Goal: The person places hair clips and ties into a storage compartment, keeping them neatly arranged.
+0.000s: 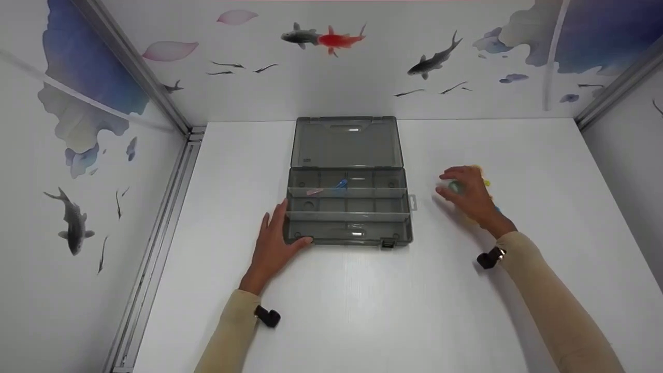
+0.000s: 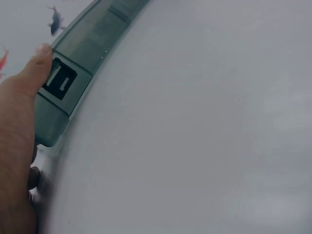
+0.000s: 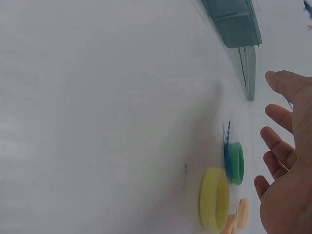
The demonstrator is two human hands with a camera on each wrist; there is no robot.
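A grey see-through plastic storage box (image 1: 331, 228) lies with its hinged lid (image 1: 347, 145) laid back. My left hand (image 1: 272, 243) rests at its front left corner, fingers along the left side and thumb on the front wall. The left wrist view shows that thumb beside a dark latch (image 2: 60, 79). In the back compartment lie a small blue clip (image 1: 341, 183) and a pink clip (image 1: 314, 191). My right hand (image 1: 472, 199) hovers right of the box, fingers loosely bent and apart from the thumb. Below it are a yellow ring (image 3: 208, 200) and a green ring (image 3: 237, 163).
Beside the green ring lies a thin blue piece (image 3: 227, 156); peach-coloured pieces (image 3: 243, 212) lie behind the yellow ring, partly hidden. The white table (image 1: 347, 311) meets printed walls (image 1: 347, 83) at the back and sides. A latch tab (image 1: 413, 202) sticks out from the box's right side.
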